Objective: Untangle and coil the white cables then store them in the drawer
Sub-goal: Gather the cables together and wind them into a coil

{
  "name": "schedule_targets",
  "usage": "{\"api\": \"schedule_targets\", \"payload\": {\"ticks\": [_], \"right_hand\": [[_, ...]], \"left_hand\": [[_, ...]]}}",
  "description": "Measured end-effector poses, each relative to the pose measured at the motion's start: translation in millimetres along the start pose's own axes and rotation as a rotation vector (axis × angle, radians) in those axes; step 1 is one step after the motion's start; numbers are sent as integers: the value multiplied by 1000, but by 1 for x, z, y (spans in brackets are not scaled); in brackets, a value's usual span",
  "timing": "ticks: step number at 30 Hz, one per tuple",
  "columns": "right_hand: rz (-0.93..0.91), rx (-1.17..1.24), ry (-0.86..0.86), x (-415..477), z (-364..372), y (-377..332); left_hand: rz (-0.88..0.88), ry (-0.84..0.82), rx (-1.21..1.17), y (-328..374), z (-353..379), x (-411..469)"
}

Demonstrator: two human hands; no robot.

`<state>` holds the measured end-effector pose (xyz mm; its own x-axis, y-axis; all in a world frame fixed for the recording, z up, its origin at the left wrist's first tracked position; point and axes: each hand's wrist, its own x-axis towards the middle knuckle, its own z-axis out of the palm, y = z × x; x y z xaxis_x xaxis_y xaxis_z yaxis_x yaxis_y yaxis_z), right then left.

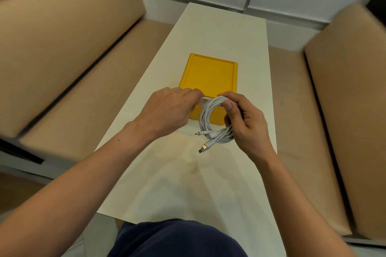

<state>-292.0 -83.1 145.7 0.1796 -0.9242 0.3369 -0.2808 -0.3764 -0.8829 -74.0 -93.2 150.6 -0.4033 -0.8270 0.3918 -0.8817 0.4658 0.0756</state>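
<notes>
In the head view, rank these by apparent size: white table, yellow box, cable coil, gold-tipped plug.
1. white table
2. yellow box
3. cable coil: held above the table, nearer the camera, yet clearly smaller than the box
4. gold-tipped plug

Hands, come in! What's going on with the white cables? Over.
Right hand grips the coiled white cables. Left hand pinches a strand at the coil's top. Yellow box just behind them.

Yellow box [208,75] partly behind the left hand [169,108] and white cables [205,115] — fingers' tips hidden; right sofa [355,44] blurred.
</notes>
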Motion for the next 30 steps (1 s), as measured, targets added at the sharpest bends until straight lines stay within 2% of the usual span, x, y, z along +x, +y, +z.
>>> {"api": "schedule_targets", "payload": {"ticks": [3,6,9,12,16,23,26,30], "right_hand": [[8,3,-1,0,-1,1],[24,17,1,-1,-4,4],[44,31,21,0,-6,7],[25,-9,4,0,-5,11],[-25,-121,0,7,-4,17],[-56,-209,-29,11,0,20],[-58,-224,-34,12,6,19],[-16,-208,-25,14,11,19]], "left_hand": [[-87,-70,-238,4,-5,-1],[-264,-188,-600,4,-14,0],[-405,-254,-846,-2,-24,0],[-505,-279,-989,-3,-24,-3],[-663,-288,-1315,-5,-23,-6],[-585,-131,-1448,-6,-23,-18],[-550,-143,-1543,-7,-23,-23],[-443,-245,-1721,-7,-26,-24]]}}
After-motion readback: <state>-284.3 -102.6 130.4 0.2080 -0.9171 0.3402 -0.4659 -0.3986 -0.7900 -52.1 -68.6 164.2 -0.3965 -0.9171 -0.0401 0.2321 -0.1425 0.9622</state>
